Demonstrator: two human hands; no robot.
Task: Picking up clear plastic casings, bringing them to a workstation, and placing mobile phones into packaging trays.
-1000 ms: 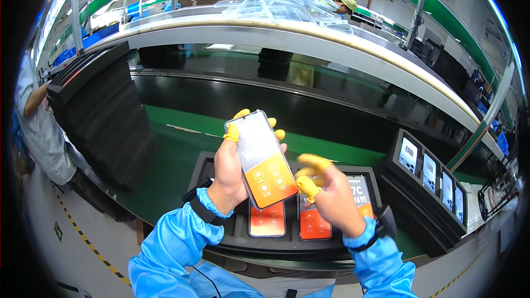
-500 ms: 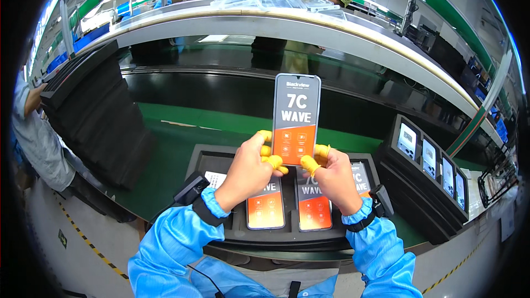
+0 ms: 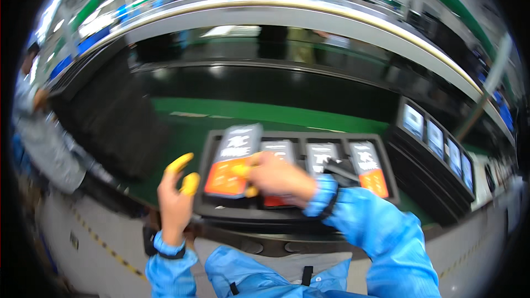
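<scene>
At left, your left hand [image 3: 175,204] is raised with thumb and fingers spread, touching nothing, beside a black tray [image 3: 237,210] where a grey-and-orange phone [image 3: 231,157] sits tilted over the leftmost compartment, its right edge pinched by your right hand [image 3: 279,176]. Further right, three other phones [image 3: 371,174] already lie in the remaining compartments, so only the leftmost one appears not yet laid flat. Bold white lettering, blurred or partly covered, marks the phones' grey upper halves, with orange below where uncovered.

White print stands on the grey upper part of the held phone [image 3: 232,159] and of three phones [image 3: 369,166] beside it; the floor sign [image 3: 74,240] is blurred past reading.
</scene>
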